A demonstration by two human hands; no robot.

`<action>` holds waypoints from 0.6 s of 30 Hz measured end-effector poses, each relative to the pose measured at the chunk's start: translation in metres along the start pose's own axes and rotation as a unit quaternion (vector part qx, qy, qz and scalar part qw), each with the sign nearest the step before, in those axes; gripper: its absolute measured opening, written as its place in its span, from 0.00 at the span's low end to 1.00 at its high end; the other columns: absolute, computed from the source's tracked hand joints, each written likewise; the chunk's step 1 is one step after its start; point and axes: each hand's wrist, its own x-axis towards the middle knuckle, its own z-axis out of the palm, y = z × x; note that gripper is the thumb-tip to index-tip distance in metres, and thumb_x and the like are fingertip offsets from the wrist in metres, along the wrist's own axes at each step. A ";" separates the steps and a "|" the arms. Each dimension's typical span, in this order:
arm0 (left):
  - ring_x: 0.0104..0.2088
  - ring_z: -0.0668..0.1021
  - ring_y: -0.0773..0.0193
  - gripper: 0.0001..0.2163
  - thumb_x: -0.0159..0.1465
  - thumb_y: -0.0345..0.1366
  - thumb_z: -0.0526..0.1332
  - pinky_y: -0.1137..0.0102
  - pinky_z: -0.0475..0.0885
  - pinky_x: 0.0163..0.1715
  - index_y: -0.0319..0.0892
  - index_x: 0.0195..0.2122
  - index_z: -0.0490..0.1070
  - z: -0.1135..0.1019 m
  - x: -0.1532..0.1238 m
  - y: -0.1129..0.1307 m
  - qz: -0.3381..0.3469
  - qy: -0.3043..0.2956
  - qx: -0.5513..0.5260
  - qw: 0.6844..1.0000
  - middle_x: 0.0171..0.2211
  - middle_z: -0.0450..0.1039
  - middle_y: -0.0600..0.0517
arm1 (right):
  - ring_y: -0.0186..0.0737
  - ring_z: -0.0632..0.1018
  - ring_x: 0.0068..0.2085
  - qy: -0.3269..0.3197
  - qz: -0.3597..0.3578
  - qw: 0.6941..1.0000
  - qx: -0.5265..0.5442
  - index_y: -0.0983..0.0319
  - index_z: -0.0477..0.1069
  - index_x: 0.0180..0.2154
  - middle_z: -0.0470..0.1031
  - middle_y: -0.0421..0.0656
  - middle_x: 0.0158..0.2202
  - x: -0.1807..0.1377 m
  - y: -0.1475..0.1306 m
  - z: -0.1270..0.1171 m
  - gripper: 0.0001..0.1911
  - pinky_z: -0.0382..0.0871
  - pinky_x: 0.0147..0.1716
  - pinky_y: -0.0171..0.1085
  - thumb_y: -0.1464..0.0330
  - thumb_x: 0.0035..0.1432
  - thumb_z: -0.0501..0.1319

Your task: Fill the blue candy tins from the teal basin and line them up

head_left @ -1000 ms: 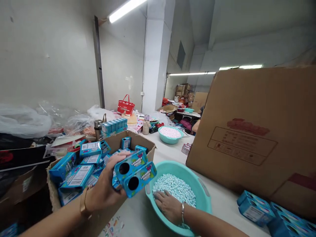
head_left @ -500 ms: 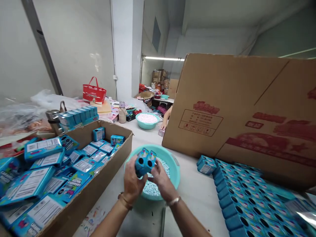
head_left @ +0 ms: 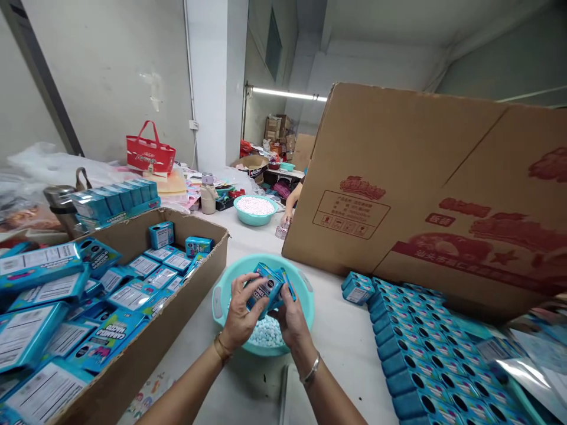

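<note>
Over a turquoise bowl point(head_left: 218, 304) of small pale-blue candy pieces point(head_left: 266, 333), I hold two small blue printed cartons. My left hand point(head_left: 241, 313) has its fingers and thumb closed around one blue carton point(head_left: 269, 288), whose printed broad face is turned up. Close against it, my right hand point(head_left: 293, 321) grips a second blue carton point(head_left: 287, 282), seen mostly edge-on. The undersides of both cartons are hidden. Right of the bowl stand tight rows of similar cartons point(head_left: 411, 348) with dark round holes in their tops; one pair point(head_left: 357, 288) sits at their far left corner.
At left, an open cardboard box point(head_left: 195, 283) holds many blue cartons in a heap. A large upright cardboard box point(head_left: 425, 195) blocks the view at back right. Beyond are a bowl of pink pieces point(head_left: 256, 206), another person's hand point(head_left: 289, 213) and a red bag point(head_left: 150, 154).
The two cartons have turned from showing their holed ends to showing a printed face and an edge. My fingers have shifted on them, and the whole view has swung slightly.
</note>
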 end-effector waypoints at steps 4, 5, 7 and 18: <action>0.65 0.59 0.48 0.46 0.54 0.42 0.70 0.55 0.60 0.63 0.45 0.68 0.44 -0.016 0.020 -0.004 -0.148 -0.053 -0.134 0.978 0.68 0.49 0.41 | 0.44 0.76 0.42 -0.042 0.004 0.997 -0.069 0.55 0.66 0.54 0.75 0.46 0.48 0.003 0.007 0.001 0.32 0.73 0.34 0.39 0.43 0.56 0.56; 0.63 0.63 0.47 0.46 0.51 0.42 0.72 0.55 0.63 0.60 0.43 0.67 0.48 -0.022 0.024 -0.004 -0.192 -0.115 -0.168 0.960 0.66 0.55 0.40 | 0.44 0.76 0.43 -0.051 -0.008 0.993 -0.105 0.56 0.67 0.53 0.75 0.45 0.47 0.005 0.004 0.001 0.32 0.73 0.35 0.39 0.42 0.56 0.55; 0.55 0.73 0.46 0.42 0.44 0.41 0.75 0.56 0.69 0.54 0.40 0.60 0.62 -0.033 0.030 -0.005 -0.271 -0.230 -0.223 0.908 0.56 0.70 0.41 | 0.43 0.74 0.43 -0.069 -0.054 0.977 -0.193 0.57 0.69 0.48 0.74 0.43 0.44 0.013 -0.003 0.002 0.30 0.71 0.40 0.39 0.41 0.57 0.53; 0.39 0.80 0.54 0.34 0.44 0.41 0.75 0.60 0.78 0.40 0.39 0.51 0.66 -0.025 0.009 -0.039 -0.280 0.107 -0.208 0.931 0.40 0.77 0.46 | 0.43 0.73 0.40 -0.241 -0.119 0.811 -0.520 0.60 0.73 0.25 0.76 0.40 0.29 0.137 0.022 0.038 0.11 0.65 0.48 0.42 0.60 0.50 0.66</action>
